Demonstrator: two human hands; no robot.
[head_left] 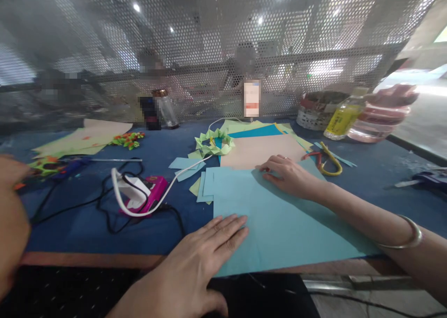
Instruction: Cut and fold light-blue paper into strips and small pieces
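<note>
A large light-blue sheet of paper (296, 229) lies in front of me, its near edge reaching past the table edge. My left hand (206, 248) rests palm down on its left side, fingers stretched out and thumb apart below the edge. Near the sheet's far edge, my right hand (288, 176) lies with loosely bent fingers and a gap between thumb and forefinger; nothing shows in it. Behind the sheet is a pile with pale pink paper (258, 150). Smaller blue paper pieces (188, 166) lie to the left, below a folded light-green paper ring (200, 143).
A pink power strip (155, 192) with a white charger and cables sits left. A phone (251, 98) leans against the perforated metal screen (209, 38). At right stand a yellow-labelled bottle (344, 118) and a pink jug (379, 118). Another person's arm (12, 225) is at far left.
</note>
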